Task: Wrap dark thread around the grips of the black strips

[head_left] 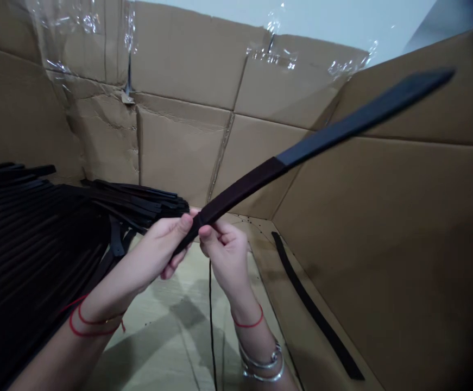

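A long, slightly curved dark strip (326, 138) slants from my hands up to the right. Its middle part (244, 187) looks dark brown and wrapped, and the far end is flat and blue-black. My left hand (173, 236) is closed round the strip's lower end, thumb on top. Just to the right, my right hand (226, 244) pinches at the edge of the wrapped part. From beneath my right hand a thin dark cord (212, 326) hangs straight down. Whether its top is between my right fingers is hidden.
Many black strips (36, 260) are piled at the left, with another bundle (138, 201) behind my left hand. One loose black strip (313, 309) lies at the right. Taped cardboard walls (183, 141) rise behind and to the right of the pale work surface (163, 336).
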The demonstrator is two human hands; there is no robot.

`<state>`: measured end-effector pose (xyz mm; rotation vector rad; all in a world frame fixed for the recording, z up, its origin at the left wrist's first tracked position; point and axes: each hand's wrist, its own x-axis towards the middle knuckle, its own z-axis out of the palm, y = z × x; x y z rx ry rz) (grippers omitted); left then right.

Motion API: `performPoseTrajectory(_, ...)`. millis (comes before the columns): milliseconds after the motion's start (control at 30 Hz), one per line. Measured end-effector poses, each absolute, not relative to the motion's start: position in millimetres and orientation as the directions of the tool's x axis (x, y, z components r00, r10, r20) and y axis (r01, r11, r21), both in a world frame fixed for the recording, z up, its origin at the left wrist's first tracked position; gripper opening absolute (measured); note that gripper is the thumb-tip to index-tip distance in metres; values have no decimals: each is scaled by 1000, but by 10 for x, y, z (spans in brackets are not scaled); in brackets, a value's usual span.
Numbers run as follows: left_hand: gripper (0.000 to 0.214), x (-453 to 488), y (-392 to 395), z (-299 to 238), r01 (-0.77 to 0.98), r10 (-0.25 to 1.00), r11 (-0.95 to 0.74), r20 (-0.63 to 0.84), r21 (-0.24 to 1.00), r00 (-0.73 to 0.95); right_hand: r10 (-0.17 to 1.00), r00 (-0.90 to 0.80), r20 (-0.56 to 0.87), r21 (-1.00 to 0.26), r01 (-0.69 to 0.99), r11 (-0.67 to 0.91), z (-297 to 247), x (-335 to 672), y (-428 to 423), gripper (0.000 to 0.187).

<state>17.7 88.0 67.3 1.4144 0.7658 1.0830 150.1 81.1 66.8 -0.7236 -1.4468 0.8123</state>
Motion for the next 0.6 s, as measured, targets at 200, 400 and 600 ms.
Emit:
performPoseTrajectory(200,57,208,760,716,-63,893,-244,249,968,374,842,97,530,-842,-57,537,755,1535,711,31)
performPoseTrajectory(400,69,154,687,777,-118,790,55,29,992,612,819,-92,567,-824,-82,561,752,1561,638,35)
performPoseTrajectory(600,55,261,686,719,-85,914,-177,196,981,356,839,27,544,-829,-133,543,724,1596,732,38)
